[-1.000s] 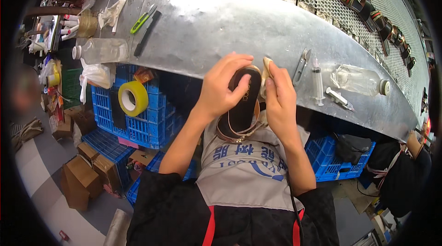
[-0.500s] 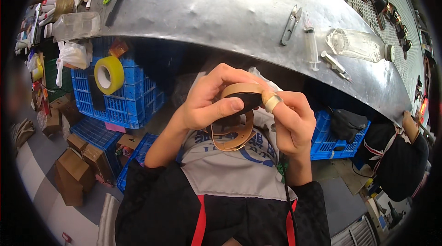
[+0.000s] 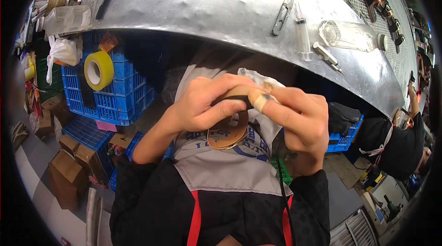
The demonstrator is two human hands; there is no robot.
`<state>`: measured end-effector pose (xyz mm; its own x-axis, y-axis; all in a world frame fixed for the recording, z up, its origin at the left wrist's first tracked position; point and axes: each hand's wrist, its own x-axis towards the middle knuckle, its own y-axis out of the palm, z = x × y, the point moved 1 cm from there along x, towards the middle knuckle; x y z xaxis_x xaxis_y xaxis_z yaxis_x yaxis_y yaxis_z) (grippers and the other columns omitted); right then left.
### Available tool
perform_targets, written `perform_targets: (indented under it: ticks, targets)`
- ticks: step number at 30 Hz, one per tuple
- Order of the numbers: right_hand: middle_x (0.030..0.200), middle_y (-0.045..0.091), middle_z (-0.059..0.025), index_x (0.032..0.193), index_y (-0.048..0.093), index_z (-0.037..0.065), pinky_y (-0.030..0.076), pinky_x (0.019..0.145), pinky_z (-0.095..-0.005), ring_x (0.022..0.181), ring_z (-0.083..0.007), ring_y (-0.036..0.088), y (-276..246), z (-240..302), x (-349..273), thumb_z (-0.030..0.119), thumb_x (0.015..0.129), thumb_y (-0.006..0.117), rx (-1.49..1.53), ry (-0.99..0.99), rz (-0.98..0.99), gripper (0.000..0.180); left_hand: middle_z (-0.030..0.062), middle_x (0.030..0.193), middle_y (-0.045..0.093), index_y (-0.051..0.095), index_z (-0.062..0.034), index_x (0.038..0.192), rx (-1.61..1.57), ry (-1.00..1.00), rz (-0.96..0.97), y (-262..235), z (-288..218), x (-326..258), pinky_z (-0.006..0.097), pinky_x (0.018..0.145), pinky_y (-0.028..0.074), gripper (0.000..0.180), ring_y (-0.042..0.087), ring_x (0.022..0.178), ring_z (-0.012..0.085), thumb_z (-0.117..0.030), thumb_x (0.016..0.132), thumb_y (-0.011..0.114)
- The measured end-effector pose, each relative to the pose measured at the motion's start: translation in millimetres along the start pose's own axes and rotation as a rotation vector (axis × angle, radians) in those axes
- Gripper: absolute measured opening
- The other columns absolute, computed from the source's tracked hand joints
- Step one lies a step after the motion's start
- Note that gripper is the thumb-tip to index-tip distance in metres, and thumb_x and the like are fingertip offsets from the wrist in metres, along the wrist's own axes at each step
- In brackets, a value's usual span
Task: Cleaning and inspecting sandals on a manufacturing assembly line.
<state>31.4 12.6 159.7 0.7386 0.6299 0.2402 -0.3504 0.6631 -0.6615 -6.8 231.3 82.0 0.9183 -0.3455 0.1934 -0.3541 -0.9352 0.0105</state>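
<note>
A brown leather strap (image 3: 228, 131), tan with a darker edge, is curled into a loop that hangs just below the left hand (image 3: 207, 103). Its upper end is dark and runs flat between the left hand's fingers and the right hand (image 3: 297, 119), pinched by both.

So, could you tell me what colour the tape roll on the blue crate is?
Yellow tape roll, head view.

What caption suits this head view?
Left hand and right hand grip a brown leather strap loop below a metal table.

Bright daylight, sharp centre, dark fisheye-bent rim
</note>
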Motion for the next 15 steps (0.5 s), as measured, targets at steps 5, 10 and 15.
perform_targets:
  ticks: [5,10,15]
  targets:
    - [0.089,0.070,-0.0025,0.103,0.079,0.010,0.046,0.052,-0.0280,0.061,-0.0156,0.062,-8,3,-8,0.010,0.073,0.067,-0.060,-0.073,0.059,0.033,0.0125,0.112,0.076,0.069,-0.0022,0.122,-0.031,0.081,0.051,1,0,0,0.031,0.075,0.058,0.032,0.076,0.089,0.0244,-0.020,0.095,0.067]
    - [0.087,0.070,-0.0012,0.100,0.080,0.009,0.037,0.047,-0.0282,0.052,-0.0141,0.051,-14,0,-14,0.013,0.072,0.067,-0.133,-0.130,0.116,0.031,0.0129,0.118,0.076,0.068,-0.0007,0.122,-0.147,0.042,0.055,-2,4,-5,0.030,0.081,0.059,0.033,0.076,0.096,0.0248,-0.020,0.095,0.067]
    - [0.095,0.063,0.0066,0.109,0.077,0.021,0.038,0.048,-0.0243,0.057,-0.0079,0.045,-13,0,-19,0.012,0.068,0.076,-0.214,-0.213,0.102,0.042,0.0131,0.117,0.076,0.068,-0.0009,0.122,-0.143,0.111,0.061,-1,4,-6,0.030,0.080,0.059,0.032,0.077,0.096,0.0255,-0.019,0.095,0.067]
